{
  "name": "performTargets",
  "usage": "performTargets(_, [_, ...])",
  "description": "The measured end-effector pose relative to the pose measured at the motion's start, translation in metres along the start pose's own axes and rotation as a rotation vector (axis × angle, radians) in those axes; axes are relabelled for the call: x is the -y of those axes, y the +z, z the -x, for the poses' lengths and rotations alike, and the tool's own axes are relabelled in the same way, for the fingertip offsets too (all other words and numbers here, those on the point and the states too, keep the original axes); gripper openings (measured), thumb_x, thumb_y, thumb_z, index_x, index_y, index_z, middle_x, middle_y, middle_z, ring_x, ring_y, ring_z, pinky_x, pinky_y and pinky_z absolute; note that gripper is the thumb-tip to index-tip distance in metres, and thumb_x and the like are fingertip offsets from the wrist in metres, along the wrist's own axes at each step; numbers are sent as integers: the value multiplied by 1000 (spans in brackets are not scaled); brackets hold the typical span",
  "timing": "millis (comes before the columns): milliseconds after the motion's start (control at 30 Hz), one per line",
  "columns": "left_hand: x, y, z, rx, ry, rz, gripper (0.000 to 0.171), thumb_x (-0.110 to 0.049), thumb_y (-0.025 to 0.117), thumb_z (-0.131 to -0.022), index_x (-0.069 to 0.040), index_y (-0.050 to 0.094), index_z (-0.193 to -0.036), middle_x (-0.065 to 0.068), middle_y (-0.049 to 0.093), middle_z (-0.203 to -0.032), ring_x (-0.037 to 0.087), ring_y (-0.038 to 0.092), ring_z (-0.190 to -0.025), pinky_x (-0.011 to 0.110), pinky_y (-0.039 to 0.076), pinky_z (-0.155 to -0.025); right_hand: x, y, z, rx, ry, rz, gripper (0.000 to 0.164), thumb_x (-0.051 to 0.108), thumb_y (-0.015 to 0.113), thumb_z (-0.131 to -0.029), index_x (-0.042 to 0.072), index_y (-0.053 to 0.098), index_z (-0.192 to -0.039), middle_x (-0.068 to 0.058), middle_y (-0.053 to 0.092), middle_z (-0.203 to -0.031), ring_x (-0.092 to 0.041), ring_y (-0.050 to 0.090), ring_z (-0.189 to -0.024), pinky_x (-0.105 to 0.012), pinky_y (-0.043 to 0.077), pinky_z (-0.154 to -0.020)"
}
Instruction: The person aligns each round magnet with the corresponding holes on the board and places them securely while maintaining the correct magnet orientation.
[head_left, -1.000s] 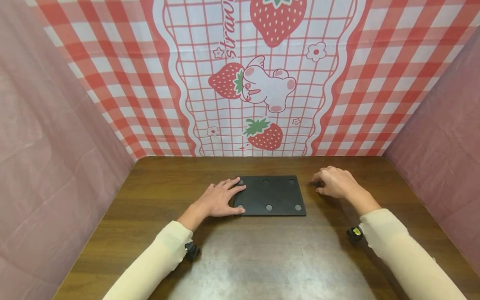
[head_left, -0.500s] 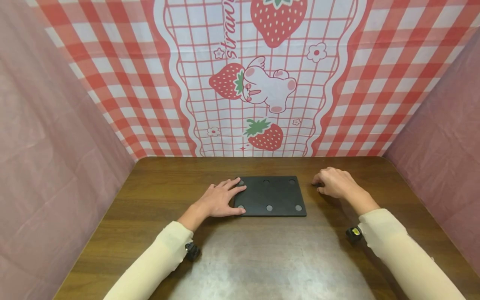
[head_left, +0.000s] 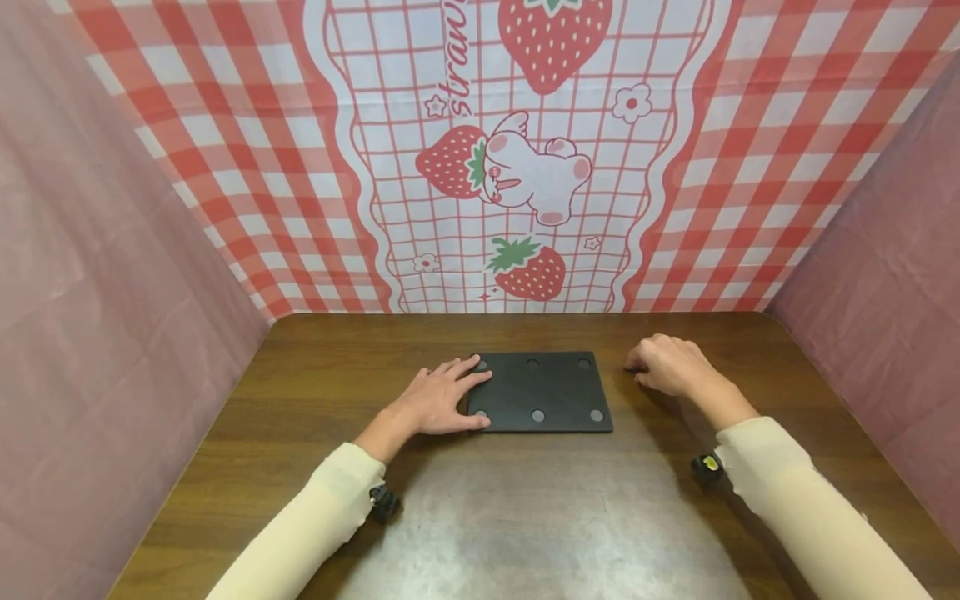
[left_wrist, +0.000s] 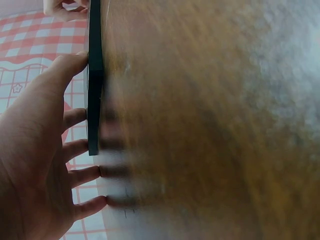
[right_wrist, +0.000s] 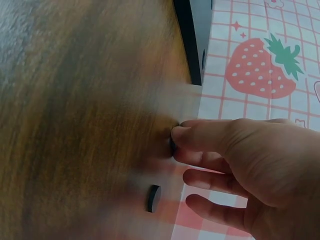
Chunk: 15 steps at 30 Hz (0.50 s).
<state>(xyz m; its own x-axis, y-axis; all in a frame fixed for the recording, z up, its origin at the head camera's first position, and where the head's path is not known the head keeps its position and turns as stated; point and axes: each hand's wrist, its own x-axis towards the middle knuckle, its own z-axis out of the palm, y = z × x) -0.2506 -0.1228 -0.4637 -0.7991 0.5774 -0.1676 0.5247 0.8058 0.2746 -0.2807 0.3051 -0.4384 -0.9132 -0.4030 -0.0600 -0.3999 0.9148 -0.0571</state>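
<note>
A black rectangular plate (head_left: 543, 392) with several round grey recesses near its long edges lies flat on the table. My left hand (head_left: 433, 402) rests at its left end, fingers spread, with thumb and index finger on the plate. In the left wrist view, the outer fingertips (left_wrist: 100, 171) reach past the plate's corner to the table. To the right of the plate, my right hand (head_left: 670, 365) is low over the table. Its thumb and fingers pinch a small black disc (right_wrist: 173, 145), mostly covered by the fingertips. A second small black disc (right_wrist: 154, 198) sits on the table beside that hand.
The brown wooden table (head_left: 525, 517) runs back to an upright red-and-white strawberry cloth (head_left: 525, 167). Pink curtains (head_left: 112, 333) hang at both sides. A small black camera (head_left: 384, 502) is on the left wrist, another on the right.
</note>
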Motion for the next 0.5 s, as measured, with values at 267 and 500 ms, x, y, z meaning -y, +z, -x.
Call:
performTargets(267, [0, 0, 0, 0, 3, 2, 87, -68, 67, -104, -33, 38, -178, 2, 21, -192, 41, 27, -176, 76, 31, -133, 2, 1, -1, -11, 16, 10, 17, 5, 84, -92, 15, 89, -105, -9, 87, -109, -31, 79, -99, -59, 63, -75])
performTargets(500, [1, 0, 0, 0, 6, -4, 87, -68, 67, -104, -32, 38, -178, 3, 22, -192, 41, 28, -176, 75, 32, -132, 4, 2, -2, -25, 26, 18, 15, 6, 85, -92, 13, 88, -105, -11, 87, -109, -32, 80, -99, -58, 63, -75])
